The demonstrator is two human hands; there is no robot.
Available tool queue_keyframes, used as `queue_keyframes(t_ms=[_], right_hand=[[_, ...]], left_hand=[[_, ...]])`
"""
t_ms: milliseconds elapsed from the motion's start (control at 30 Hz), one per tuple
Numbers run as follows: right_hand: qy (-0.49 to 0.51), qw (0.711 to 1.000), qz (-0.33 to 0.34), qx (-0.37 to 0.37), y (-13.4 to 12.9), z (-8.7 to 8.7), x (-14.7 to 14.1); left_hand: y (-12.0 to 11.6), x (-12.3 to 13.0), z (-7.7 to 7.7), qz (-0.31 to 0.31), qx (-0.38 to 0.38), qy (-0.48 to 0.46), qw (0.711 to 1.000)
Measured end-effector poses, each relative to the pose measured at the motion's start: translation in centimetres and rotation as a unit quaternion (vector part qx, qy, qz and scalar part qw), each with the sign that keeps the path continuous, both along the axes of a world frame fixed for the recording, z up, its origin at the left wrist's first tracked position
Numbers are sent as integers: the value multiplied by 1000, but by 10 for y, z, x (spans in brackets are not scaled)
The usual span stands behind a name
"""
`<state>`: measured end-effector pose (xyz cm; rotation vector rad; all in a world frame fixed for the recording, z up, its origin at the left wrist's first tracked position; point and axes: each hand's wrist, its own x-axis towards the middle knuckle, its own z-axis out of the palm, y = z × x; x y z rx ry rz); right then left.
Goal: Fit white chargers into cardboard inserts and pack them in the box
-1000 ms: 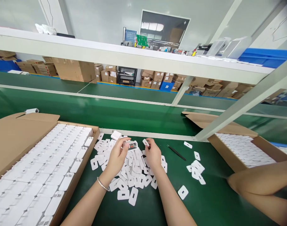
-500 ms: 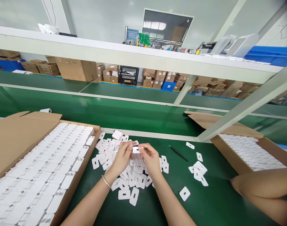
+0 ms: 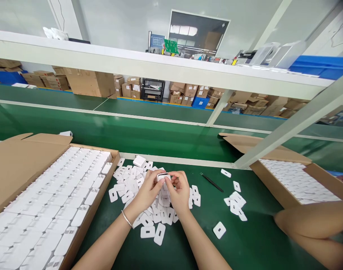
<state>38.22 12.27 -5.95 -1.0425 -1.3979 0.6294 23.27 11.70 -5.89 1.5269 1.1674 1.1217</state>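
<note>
Between my two hands is a small white part (image 3: 163, 176) with rounded corners and a dark strip along its top edge. My left hand (image 3: 149, 189), with a bracelet at the wrist, pinches its left side. The thumb and fingers of my right hand (image 3: 179, 190) close on its right side. Under and around both hands spreads a pile of white plates with slots (image 3: 148, 231) on the green table (image 3: 199, 240). A thicker white block (image 3: 139, 161) rests at the back of the pile.
At the left stands a carton of white parts (image 3: 42, 210); another open carton (image 3: 275, 183) is at the right. Black tweezers (image 3: 211, 182) and scattered plates (image 3: 236, 200) lie right of my hands. Another person's arm (image 3: 312, 225) reaches in at the right.
The white part has tilted between my fingers, and my thumbs have shifted on its front. A white item beyond the left carton has moved right.
</note>
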Motion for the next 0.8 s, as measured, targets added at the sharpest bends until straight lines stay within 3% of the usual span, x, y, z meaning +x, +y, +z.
queue_keyframes(t_ms=[167,433,633,800], right_hand=[[-52,996,-20,69,-1,-1,2],[-45,995,8,93,-3,6,5],[-118,980,44,151,-6,12,5],[-126,976,50,171,-6,10,4]], left_hand=[[-1,0,5,-12,13,7,1000],[-8,1,16,-30,47,-24,998],[-3,1,10,-34,-24,-140,989],[-3,0,10,-28,-23,-115,993]])
